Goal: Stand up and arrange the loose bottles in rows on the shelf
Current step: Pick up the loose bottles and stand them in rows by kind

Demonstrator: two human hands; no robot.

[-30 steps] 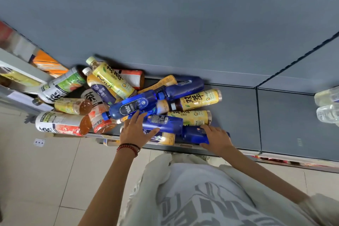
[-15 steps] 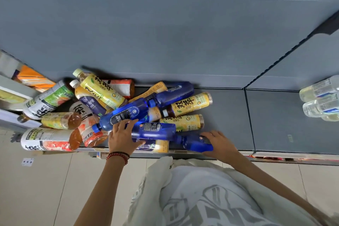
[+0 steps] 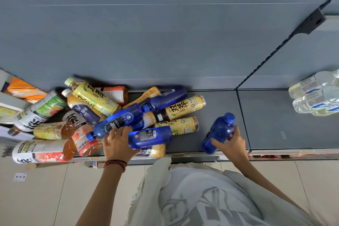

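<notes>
The right hand (image 3: 232,145) is clamped round a deep-blue plastic bottle (image 3: 219,132), which stands slightly tilted, cap up, near the front lip of the dark grey shelf (image 3: 192,134). It is apart from the heap and just left of the thin seam (image 3: 242,119) between shelf sections. The left hand (image 3: 119,143), a red bead bracelet (image 3: 115,164) at its wrist, closes on the near end of a second blue bottle (image 3: 150,136) lying on its side — fingers over the top, thumb beneath — and its fingertips touch a third blue bottle (image 3: 117,123) slanting across the pile. That pile crowds the left of the shelf: glossy yellow-labelled tea bottles (image 3: 183,106) and amber-filled ones with white-and-red wraps (image 3: 42,150), crossed over one another, some overhanging the front edge. The hand hides the second bottle's cap, and bottles low in the heap show only in slivers. At far right, clear water bottles (image 3: 315,93) are cut off by the frame; whether they stand or lie is hard to tell. Behind rises a matte grey back panel (image 3: 165,33); below are pale floor tiles (image 3: 45,198) and a light printed shirt (image 3: 211,198).
</notes>
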